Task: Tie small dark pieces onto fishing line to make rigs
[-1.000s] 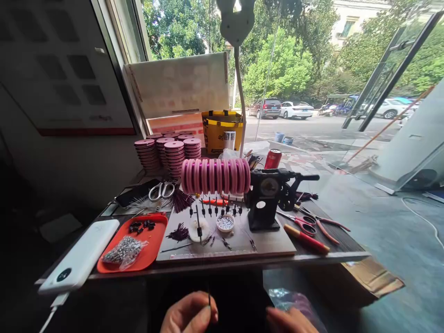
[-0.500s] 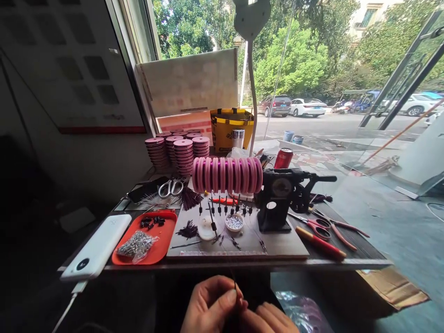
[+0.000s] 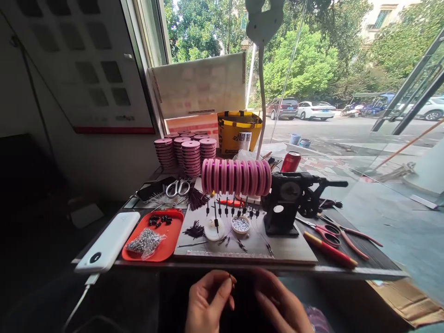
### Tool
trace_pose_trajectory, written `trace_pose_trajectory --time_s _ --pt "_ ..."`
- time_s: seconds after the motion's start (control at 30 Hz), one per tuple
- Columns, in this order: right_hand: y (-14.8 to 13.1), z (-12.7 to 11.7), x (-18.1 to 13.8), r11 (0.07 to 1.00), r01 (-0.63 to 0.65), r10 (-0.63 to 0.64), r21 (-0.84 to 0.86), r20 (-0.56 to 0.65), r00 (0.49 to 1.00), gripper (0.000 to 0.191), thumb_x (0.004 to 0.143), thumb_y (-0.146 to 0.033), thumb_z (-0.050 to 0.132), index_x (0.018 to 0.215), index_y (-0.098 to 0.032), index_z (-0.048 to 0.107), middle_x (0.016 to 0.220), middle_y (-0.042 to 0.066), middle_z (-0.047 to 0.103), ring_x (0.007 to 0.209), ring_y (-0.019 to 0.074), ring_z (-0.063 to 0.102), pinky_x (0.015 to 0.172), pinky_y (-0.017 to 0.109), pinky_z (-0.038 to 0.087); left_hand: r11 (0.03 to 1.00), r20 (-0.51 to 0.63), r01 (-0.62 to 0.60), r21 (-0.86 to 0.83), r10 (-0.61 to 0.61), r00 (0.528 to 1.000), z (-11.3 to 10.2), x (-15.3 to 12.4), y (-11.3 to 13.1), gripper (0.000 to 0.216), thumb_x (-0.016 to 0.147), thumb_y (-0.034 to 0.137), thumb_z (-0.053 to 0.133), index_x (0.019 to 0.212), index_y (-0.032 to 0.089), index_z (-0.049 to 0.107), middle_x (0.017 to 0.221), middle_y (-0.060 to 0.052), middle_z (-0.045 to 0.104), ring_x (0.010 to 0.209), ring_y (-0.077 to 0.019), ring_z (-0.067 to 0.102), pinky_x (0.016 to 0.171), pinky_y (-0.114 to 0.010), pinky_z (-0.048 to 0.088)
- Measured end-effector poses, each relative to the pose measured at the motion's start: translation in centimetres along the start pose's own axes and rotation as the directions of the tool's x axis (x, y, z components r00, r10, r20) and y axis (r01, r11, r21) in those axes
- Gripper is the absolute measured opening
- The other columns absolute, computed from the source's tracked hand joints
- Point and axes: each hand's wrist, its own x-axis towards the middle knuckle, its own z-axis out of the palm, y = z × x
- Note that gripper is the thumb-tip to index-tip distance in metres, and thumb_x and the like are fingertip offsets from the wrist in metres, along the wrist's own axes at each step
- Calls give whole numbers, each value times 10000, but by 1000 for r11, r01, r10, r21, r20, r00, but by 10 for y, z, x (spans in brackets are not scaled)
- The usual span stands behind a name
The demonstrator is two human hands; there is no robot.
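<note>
Below the table's front edge, my left hand (image 3: 210, 298) is closed, thumb and forefinger pinching a small dark thin piece (image 3: 231, 276); its kind is too small to tell. To its right, my right hand (image 3: 279, 300) is held apart with bent fingers. Its fingertips are blurred and in shadow, so whether they grip anything is unclear. On the board (image 3: 249, 254) in front of both hands are a white round dish (image 3: 214, 233), a small cup of silvery beads (image 3: 240, 224) and several short dark pieces with line. Pink spools (image 3: 236, 177) sit in a row on the black hand-cranked winder (image 3: 286, 203).
At left are an orange tray (image 3: 173, 240) with a bag of small metal parts and a white power bank (image 3: 107, 243). At right lie red-handled scissors (image 3: 329, 236), pliers (image 3: 357, 240) and a red-and-yellow stick (image 3: 329, 249). Stacked spools (image 3: 190, 159) and a red can (image 3: 290, 162) stand behind.
My right hand has drawn away to the right from my left hand, which keeps its pinch. The dark strand no longer stands up above the left fingers. The view has shifted slightly.
</note>
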Motion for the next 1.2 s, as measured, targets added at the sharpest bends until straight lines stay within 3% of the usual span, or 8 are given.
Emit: trace_pose_trajectory --time_s 0.17,0.57,0.7,0.8,0.87,0.97,1.1,1.2 --pt "-24 -10 45 1000 -1 4 -13 272 962 248 886 -180 444 1067 -209 611 990 82 676 896 194 655 778 261 527 923 -24 -286 257 302 953 4 10 -12 112 658 279 708 605 181 697 734 12 514 417 -42 425 362 -167 343" --pt "-35 -14 47 963 -215 176 163 225 958 230 864 -247 476 995 -247 665 969 47 663 908 191 609 796 250 440 654 307 -490 576 382 872 2 12 2 156 720 163 588 577 200 639 778 -26 515 723 -160 536 685 -238 458" --pt "-33 -10 52 532 -655 454 537 473 756 276 692 -146 580 941 -212 679 944 42 688 900 192 608 790 257 422 525 353 -657 540 567 744 3 6 -3 165 761 123 536 678 208 650 798 -11 474 702 -131 507 643 -200 439" --pt "-35 2 60 157 -735 347 660 660 667 226 580 -86 600 783 -162 664 760 33 672 676 137 596 635 214 410 521 297 -709 476 663 687 5 3 -6 181 779 136 553 698 220 691 763 2 441 662 -120 477 626 -203 423" --pt "-37 10 66 69 -667 264 741 632 729 140 549 -83 630 666 -159 630 630 -10 603 563 94 527 559 179 378 695 149 -603 392 599 787 7 4 -5 113 729 198 641 647 220 716 765 -7 470 701 -138 492 650 -217 429" --pt "-38 16 71 22 -562 239 827 541 806 137 536 -94 671 634 -174 616 561 -50 531 516 69 477 539 155 379 993 24 -121 12 120 992 8 8 -4 103 588 290 769 562 204 719 726 -16 528 692 -150 520 611 -229 430" --pt "-38 10 63 165 -558 273 813 506 818 159 584 -156 693 734 -188 652 725 -8 629 575 92 547 553 177 428 901 210 346 -261 -297 932 8 11 -7 170 518 290 806 577 154 722 577 -11 559 546 -103 494 508 -200 370" --pt "-33 1 47 614 -499 299 612 405 864 188 743 -248 625 924 -214 662 857 34 679 763 173 628 690 255 483 909 229 347 -231 -296 928 6 10 -8 142 517 241 797 548 136 706 584 1 563 480 -53 448 477 -169 317"
